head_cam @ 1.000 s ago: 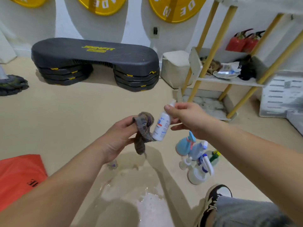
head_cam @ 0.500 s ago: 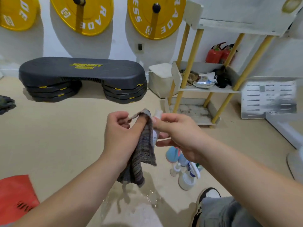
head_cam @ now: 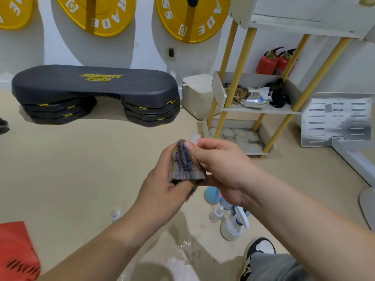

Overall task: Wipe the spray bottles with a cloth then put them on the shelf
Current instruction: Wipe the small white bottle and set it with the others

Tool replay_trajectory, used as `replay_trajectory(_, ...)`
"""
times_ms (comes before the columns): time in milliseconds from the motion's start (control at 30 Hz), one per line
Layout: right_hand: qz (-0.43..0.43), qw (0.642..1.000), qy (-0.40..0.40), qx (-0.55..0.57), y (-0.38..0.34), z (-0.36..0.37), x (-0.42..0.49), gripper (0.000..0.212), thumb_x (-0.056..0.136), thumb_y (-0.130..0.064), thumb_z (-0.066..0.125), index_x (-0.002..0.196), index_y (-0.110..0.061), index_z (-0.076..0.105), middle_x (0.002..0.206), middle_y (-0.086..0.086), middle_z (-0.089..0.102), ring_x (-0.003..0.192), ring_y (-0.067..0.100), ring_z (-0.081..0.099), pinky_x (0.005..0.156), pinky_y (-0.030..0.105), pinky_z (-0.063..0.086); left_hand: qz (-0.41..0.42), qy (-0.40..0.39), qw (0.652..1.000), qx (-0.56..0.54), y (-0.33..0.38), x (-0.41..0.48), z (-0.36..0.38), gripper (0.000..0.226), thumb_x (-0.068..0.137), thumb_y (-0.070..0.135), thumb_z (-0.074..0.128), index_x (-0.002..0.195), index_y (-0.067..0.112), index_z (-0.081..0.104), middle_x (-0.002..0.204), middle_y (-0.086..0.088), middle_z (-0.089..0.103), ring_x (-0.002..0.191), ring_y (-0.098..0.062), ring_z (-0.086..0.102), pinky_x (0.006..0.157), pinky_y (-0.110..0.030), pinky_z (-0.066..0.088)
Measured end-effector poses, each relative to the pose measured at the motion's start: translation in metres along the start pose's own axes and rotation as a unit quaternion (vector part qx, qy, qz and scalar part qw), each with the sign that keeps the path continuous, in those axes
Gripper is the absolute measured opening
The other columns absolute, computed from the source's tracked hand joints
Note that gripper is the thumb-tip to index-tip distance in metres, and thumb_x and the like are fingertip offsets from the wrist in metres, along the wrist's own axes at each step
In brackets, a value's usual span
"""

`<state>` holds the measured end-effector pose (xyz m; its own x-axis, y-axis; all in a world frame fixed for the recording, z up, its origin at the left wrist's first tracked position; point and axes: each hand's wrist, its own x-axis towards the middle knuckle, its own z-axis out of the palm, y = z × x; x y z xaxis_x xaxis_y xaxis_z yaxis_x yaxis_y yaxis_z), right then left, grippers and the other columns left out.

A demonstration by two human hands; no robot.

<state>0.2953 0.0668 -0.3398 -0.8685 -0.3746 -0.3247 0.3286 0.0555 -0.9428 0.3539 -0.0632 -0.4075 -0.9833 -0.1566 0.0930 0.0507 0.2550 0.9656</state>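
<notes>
My left hand (head_cam: 162,189) grips a grey-purple striped cloth (head_cam: 183,165) wrapped around a small white spray bottle (head_cam: 194,137). Only the bottle's clear cap shows above the cloth. My right hand (head_cam: 221,167) pinches the bottle near its top, thumb against the cloth. Several other spray bottles (head_cam: 231,218), blue and white, stand on the floor below my right wrist. The shelf (head_cam: 261,110), white with yellow poles, stands at the back right.
A black aerobic step (head_cam: 95,88) sits against the wall to the left. A white box (head_cam: 197,94) is beside the shelf. Water is puddled on the floor (head_cam: 182,250). A red mat (head_cam: 16,250) lies at lower left. My shoe (head_cam: 257,252) is at the bottom right.
The cloth, hanging loose beside the bottle a second ago, is now wrapped around it. Both hands have come together and the view has tilted up.
</notes>
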Motion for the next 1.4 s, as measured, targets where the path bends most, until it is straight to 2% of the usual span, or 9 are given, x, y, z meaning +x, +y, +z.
replay_trajectory(133, 0.021, 1.000, 0.005, 0.015, 0.000, -0.005, 0.006, 0.027, 0.099, -0.018, 0.068, 0.110, 0.007, 0.069, 0.073, 0.006, 0.067, 0.053, 0.010, 0.062, 0.072, 0.041, 0.061, -0.022, 0.038, 0.998, -0.038, 0.009, 0.006, -0.003, 0.021, 0.108, 0.026, 0.054, 0.107, 0.033, 0.075, 0.089, 0.009, 0.080, 0.082, -0.008, 0.075, 0.073, -0.024, 0.057)
replay_trajectory(233, 0.027, 0.998, -0.043, 0.036, -0.005, -0.014, 0.008, 0.022, 0.099, -0.016, 0.067, 0.112, 0.002, 0.071, 0.075, 0.002, 0.071, 0.059, 0.008, 0.065, 0.073, 0.036, 0.064, -0.241, -0.007, 0.954, -0.179, 0.013, 0.021, -0.009, 0.052, 0.105, 0.057, 0.048, 0.087, 0.025, 0.086, 0.090, -0.003, 0.083, 0.090, -0.022, 0.079, 0.089, -0.035, 0.057)
replay_trajectory(333, 0.018, 0.994, -0.099, 0.028, -0.009, -0.021, 0.007, 0.013, 0.098, -0.017, 0.066, 0.106, -0.011, 0.074, 0.087, 0.003, 0.072, 0.079, 0.012, 0.069, 0.081, 0.038, 0.063, -0.224, -0.080, 0.929, -0.285, 0.003, 0.020, -0.009, 0.040, 0.091, 0.056, 0.059, 0.078, 0.030, 0.087, 0.097, -0.003, 0.081, 0.085, -0.014, 0.079, 0.078, -0.026, 0.059)
replay_trajectory(567, 0.089, 0.995, 0.000, 0.045, 0.004, -0.019, 0.023, 0.018, 0.098, -0.029, 0.070, 0.105, -0.012, 0.070, 0.095, 0.013, 0.070, 0.086, 0.026, 0.066, 0.088, 0.047, 0.060, 0.087, 0.006, 0.971, 0.222, -0.002, -0.004, 0.000, 0.064, 0.095, 0.038, 0.059, 0.154, 0.048, 0.037, 0.133, 0.018, 0.066, 0.117, -0.012, 0.066, 0.089, -0.034, 0.055)
replay_trajectory(667, 0.089, 0.992, 0.061, 0.060, 0.002, -0.019, 0.025, 0.026, 0.097, -0.032, 0.072, 0.108, -0.009, 0.066, 0.087, 0.010, 0.071, 0.075, 0.023, 0.068, 0.076, 0.044, 0.065, -0.017, 0.027, 0.998, 0.058, -0.015, 0.005, 0.004, 0.024, 0.099, 0.050, 0.057, 0.121, 0.043, 0.064, 0.091, 0.010, 0.074, 0.080, -0.031, 0.070, 0.069, -0.041, 0.057)
replay_trajectory(767, 0.078, 0.991, 0.069, 0.081, 0.002, -0.022, 0.025, 0.043, 0.090, -0.037, 0.078, 0.115, -0.007, 0.060, 0.092, 0.014, 0.068, 0.079, 0.026, 0.067, 0.067, 0.038, 0.064, -0.190, 0.060, 0.964, -0.174, -0.004, 0.008, 0.005, 0.052, 0.097, 0.069, 0.050, 0.101, 0.023, 0.074, 0.087, -0.012, 0.078, 0.080, -0.041, 0.076, 0.083, -0.060, 0.062)
replay_trajectory(1067, -0.027, 0.998, -0.055, -0.015, 0.000, -0.028, 0.022, 0.021, 0.103, -0.008, 0.060, 0.123, -0.006, 0.067, 0.100, 0.014, 0.066, 0.077, 0.024, 0.060, 0.066, 0.036, 0.058, -0.339, 0.057, 0.898, -0.276, 0.013, 0.017, -0.003, 0.049, 0.103, 0.048, 0.044, 0.100, 0.005, 0.067, 0.073, -0.017, 0.065, 0.060, -0.027, 0.058, 0.054, -0.033, 0.052)
replay_trajectory(1300, -0.080, 0.995, 0.027, -0.051, 0.019, 0.000, 0.014, 0.014, 0.103, -0.011, 0.061, 0.106, 0.001, 0.054, 0.097, 0.022, 0.065, 0.070, 0.025, 0.066, 0.079, 0.049, 0.065, -0.081, 0.154, 0.983, 0.050, -0.007, 0.014, 0.005, 0.038, 0.109, 0.048, 0.028, 0.104, 0.026, 0.057, 0.101, -0.006, 0.068, 0.097, -0.029, 0.066, 0.088, -0.044, 0.053)
replay_trajectory(1400, -0.065, 0.998, 0.021, 0.000, 0.016, 0.004, 0.010, 0.023, 0.105, -0.020, 0.058, 0.088, -0.005, 0.054, 0.073, 0.007, 0.067, 0.064, 0.019, 0.067, 0.071, 0.040, 0.064, 0.118, 0.118, 0.949, 0.267, -0.008, 0.009, 0.003, 0.040, 0.106, 0.041, 0.031, 0.125, 0.017, 0.058, 0.120, -0.006, 0.062, 0.108, -0.031, 0.056, 0.093, -0.044, 0.047)
